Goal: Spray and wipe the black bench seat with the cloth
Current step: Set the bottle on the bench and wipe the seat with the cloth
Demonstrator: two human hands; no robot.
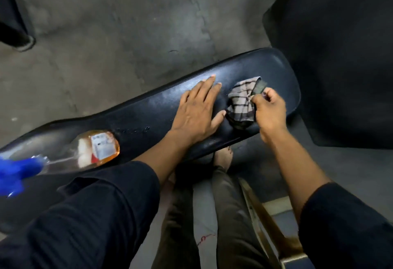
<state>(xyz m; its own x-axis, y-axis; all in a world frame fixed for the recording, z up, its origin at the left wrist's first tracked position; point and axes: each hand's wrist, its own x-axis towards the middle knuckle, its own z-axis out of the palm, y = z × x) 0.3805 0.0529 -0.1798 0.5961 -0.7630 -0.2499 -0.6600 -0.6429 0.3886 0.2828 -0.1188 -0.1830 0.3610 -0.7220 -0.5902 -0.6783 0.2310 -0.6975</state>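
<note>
The black bench seat (148, 111) runs from the lower left to the upper right. My left hand (197, 111) lies flat on it with fingers spread, holding nothing. Just to its right, my right hand (269, 109) grips a grey checked cloth (242, 102), which rests bunched on the seat. A clear spray bottle (93, 149) with orange liquid and a blue trigger head lies on its side on the seat's left part, untouched by either hand.
A large black padded shape (340, 55) stands close at the right, beyond the seat's end. Grey concrete floor (127, 24) lies behind the bench. My legs and bare feet (223, 158) are below the seat. A brown metal frame bar (265, 222) runs at the lower right.
</note>
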